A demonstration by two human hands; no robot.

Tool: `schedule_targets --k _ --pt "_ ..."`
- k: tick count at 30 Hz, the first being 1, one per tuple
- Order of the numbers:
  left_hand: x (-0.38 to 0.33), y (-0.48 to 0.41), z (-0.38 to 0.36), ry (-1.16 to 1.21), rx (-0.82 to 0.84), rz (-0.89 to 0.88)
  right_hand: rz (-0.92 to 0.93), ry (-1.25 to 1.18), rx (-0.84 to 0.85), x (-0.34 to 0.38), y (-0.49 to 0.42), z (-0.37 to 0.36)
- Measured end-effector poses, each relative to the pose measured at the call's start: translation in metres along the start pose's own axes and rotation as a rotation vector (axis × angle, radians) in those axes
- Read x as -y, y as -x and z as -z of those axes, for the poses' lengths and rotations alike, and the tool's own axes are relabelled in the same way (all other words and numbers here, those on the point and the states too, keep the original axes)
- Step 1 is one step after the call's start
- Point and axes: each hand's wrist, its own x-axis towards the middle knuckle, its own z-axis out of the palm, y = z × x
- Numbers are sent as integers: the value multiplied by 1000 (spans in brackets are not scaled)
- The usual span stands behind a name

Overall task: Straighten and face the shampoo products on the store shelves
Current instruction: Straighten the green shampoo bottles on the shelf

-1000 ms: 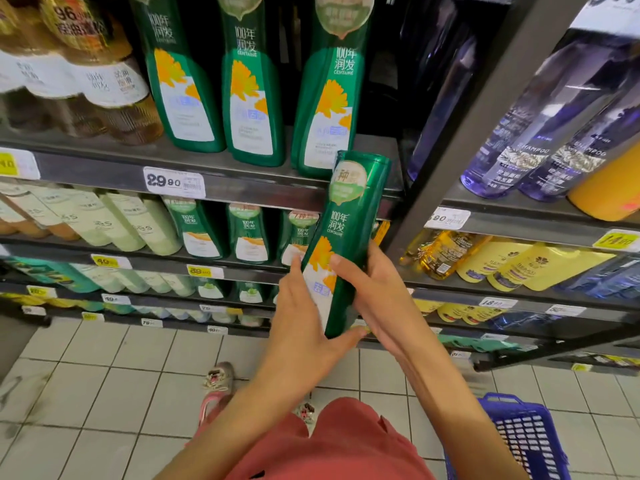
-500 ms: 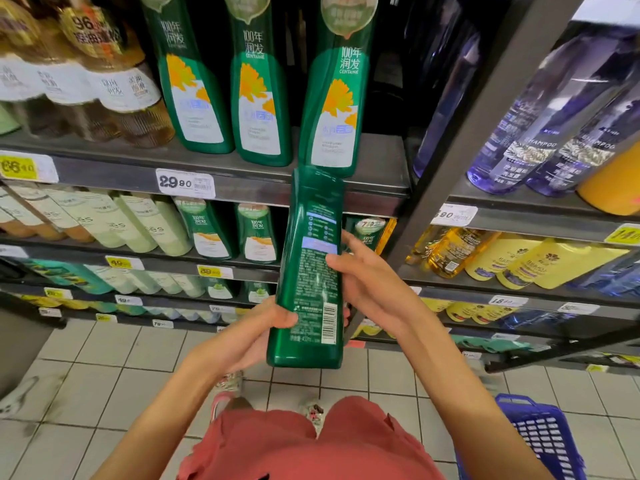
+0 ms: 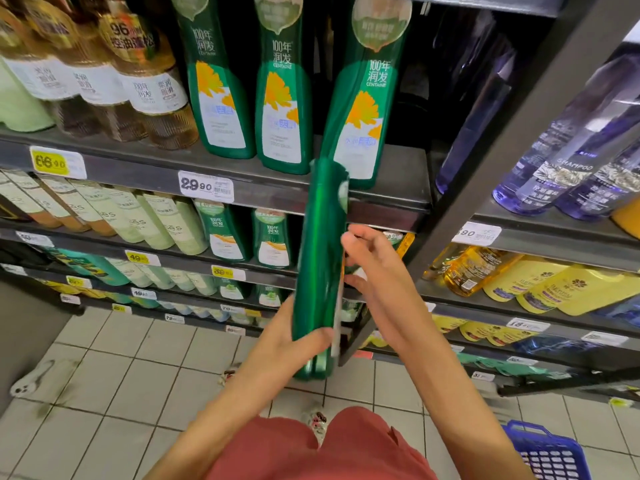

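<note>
Edgewise in both hands, green shampoo bottle (image 3: 320,265) held upright before the shelves.

Left hand (image 3: 294,337) wrapped round the lower body just above the base, thumb across the near face; right hand (image 3: 374,271) curled on the right edge at mid-height, thumb above and fingers below. Narrow side toward the camera, top end overlapping the front lip of the top shelf (image 3: 277,195), just below the rightmost Centaine bottle (image 3: 363,109) of three standing there; contact between the two unclear. Right of that bottle, a dark gap on the shelf board as far as the slanting black post (image 3: 485,168). Left along the lip, a 29.90 price tag (image 3: 205,186). Under the base, open tiled floor (image 3: 114,375); blue basket (image 3: 550,452) at lower right, well apart.
</note>
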Motion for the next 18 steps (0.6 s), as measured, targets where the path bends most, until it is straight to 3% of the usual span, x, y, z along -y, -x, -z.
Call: schedule_targets --k 3,7,11,18 --pt "11 12 12 356 206 168 -154 23 207 -2 2 5" --pt "7 7 25 241 284 165 -183 -155 269 -10 2 3" --pt "5 1 24 203 202 80 -43 -17 263 -13 0 1" --pt "15 0 28 265 63 5 -53 181 346 -22 4 -5"
